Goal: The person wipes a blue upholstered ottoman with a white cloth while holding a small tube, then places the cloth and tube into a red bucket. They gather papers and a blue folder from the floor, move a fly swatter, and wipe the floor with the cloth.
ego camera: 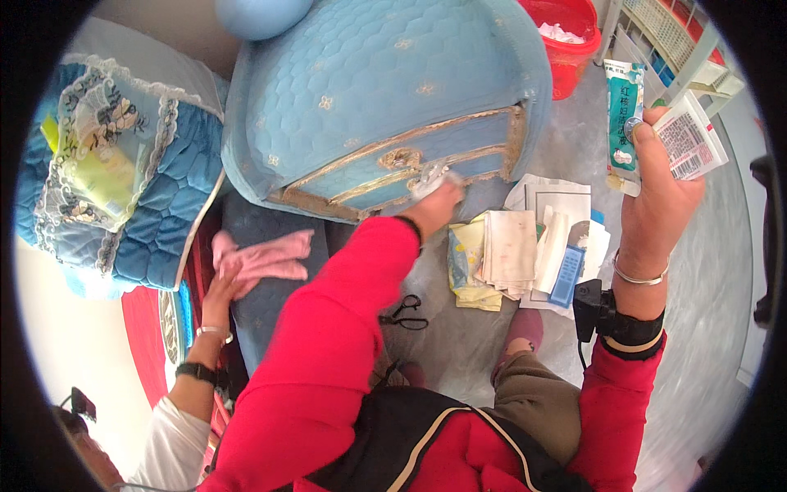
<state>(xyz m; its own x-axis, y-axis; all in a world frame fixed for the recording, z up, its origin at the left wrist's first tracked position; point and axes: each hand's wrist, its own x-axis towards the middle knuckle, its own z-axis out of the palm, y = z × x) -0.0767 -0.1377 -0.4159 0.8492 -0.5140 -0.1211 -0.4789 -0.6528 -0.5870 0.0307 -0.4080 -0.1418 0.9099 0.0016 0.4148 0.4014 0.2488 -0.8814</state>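
My right hand (661, 160) is raised at the right, gripping a teal-and-white sachet (624, 117) that bears writing. The same hand holds a white packet (692, 138) with a printed code. Under its thumb shows a small round silver disc (632, 126). My left hand (438, 204) reaches forward, blurred, with its fingers around a crumpled whitish, partly clear wrapper (430, 179). That wrapper is in front of the worn, gold-trimmed front edge of a blue quilted armchair (381, 92). Black-handled scissors (413, 313) lie on the floor beneath my left forearm.
Folded cloths (510, 249), a yellow plastic pack (464, 261) and a flat blue item (565, 275) lie on the grey floor. At left, another person's hand (230, 286) holds a pink cloth item (270, 255). A red bucket (559, 58) and white shelving (701, 61) stand upper right.
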